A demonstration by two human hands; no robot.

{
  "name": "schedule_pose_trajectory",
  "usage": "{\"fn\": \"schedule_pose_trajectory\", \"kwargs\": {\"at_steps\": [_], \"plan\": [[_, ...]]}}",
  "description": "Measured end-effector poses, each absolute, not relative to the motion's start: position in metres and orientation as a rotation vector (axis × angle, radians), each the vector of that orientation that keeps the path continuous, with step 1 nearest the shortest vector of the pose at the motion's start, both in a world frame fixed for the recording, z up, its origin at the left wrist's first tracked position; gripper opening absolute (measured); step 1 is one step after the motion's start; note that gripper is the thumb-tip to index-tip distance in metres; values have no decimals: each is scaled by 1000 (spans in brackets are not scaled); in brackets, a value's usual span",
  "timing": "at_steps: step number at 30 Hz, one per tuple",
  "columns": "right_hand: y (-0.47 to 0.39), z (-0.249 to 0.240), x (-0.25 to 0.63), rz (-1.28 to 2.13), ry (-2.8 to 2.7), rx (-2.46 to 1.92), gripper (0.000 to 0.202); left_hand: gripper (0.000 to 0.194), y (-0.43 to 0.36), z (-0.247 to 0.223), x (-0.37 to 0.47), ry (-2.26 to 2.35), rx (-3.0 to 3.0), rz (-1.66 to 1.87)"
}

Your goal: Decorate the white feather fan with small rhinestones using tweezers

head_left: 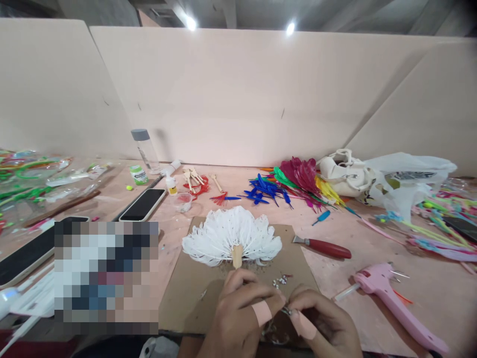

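Observation:
Both my hands are close together at the front of a brown cardboard sheet (177, 303). My left hand (246, 308) is closed, its thumb and fingertips pinched near those of my right hand (328, 318), which is also closed. Between the fingertips is something small and shiny, too small to name. A tan strip sticks to each thumb. Just beyond my left hand lies a white feather fan (231, 231), spread open, with a wooden handle (237, 255) pointing toward me. Several small shiny beads (280, 282) lie on the cardboard near my fingertips.
Right of the cardboard are a red-handled scraper (328, 248) and a pink glue gun (400, 306). Behind lie blue feathers (261, 189), coloured feathers (298, 174) and a white bag (343, 169). Phones (143, 205), a glue bottle (170, 184) and a clear bottle (145, 151) stand or lie left.

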State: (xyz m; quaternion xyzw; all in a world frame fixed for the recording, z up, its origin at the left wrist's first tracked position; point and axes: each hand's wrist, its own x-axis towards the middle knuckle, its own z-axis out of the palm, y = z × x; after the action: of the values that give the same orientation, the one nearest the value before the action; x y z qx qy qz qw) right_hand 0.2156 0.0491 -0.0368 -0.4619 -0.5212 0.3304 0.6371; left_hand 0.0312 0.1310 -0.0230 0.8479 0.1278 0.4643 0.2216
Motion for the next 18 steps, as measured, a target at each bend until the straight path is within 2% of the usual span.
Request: {"fn": "schedule_pose_trajectory", "kwargs": {"at_steps": [5, 12, 18], "plan": [[44, -56, 224, 1049, -1109, -1023, 23, 34, 131, -21, 32, 311, 2367, 1376], [50, -46, 221, 1070, -1039, -1007, 36, 34, 129, -19, 33, 357, 2408, 1357], [50, -48, 225, 1121, -1050, -1029, 32, 38, 129, -35, 35, 373, 2431, 1369]]}}
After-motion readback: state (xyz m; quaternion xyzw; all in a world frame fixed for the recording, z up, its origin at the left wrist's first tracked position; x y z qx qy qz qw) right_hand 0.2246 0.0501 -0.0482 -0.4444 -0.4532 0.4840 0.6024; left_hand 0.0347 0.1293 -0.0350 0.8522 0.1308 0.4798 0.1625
